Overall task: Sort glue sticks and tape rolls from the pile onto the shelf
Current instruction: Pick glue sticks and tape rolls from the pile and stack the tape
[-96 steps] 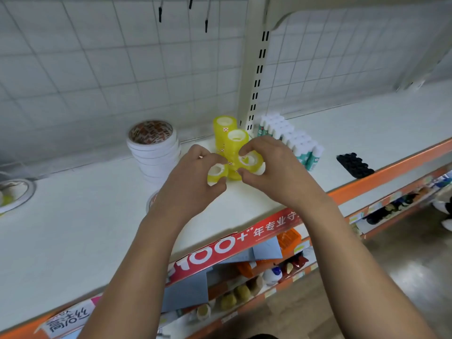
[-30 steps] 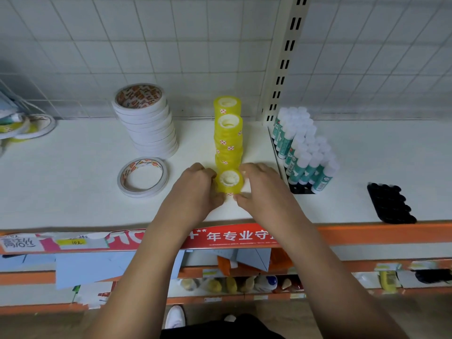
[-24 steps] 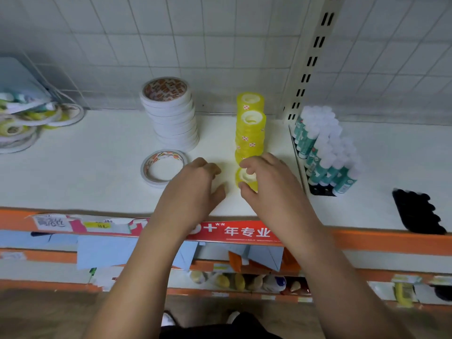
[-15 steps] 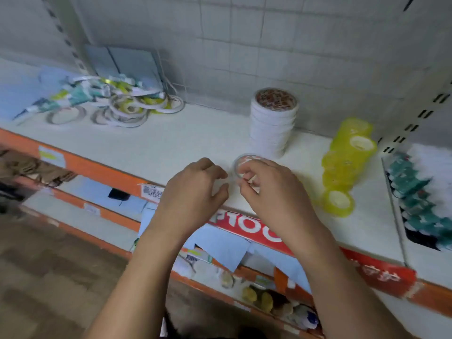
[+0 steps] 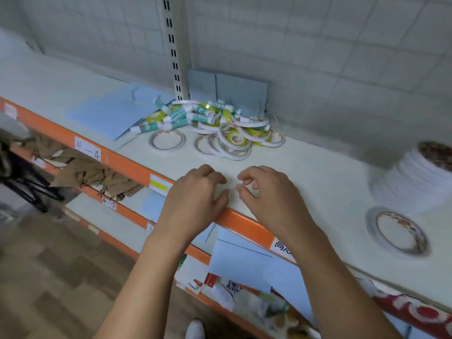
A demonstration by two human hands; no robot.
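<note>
A mixed pile [image 5: 215,123] of teal-and-white glue sticks, thin white tape rings and yellow tape rolls lies at the back of the white shelf [image 5: 305,172]. One white tape ring [image 5: 167,140] lies flat just left of the pile. My left hand [image 5: 195,194] and my right hand [image 5: 266,194] hover side by side over the shelf's front edge, short of the pile. Both have loosely curled fingers and hold nothing. At the right stands a blurred stack of white tape rolls [image 5: 418,177], with a single flat roll [image 5: 398,232] in front of it.
A slotted metal upright [image 5: 173,50] rises behind the pile, with pale blue sheets [image 5: 115,113] beside it. The orange shelf lip [image 5: 127,165] carries price labels. Lower shelves hold blue paper and small goods. Wooden floor lies at the lower left.
My hands let go of the yellow tape roll by its stack. The view swung left, and both empty hands now sit nearer the pile; the yellow stack and sorted glue sticks are out of view.
</note>
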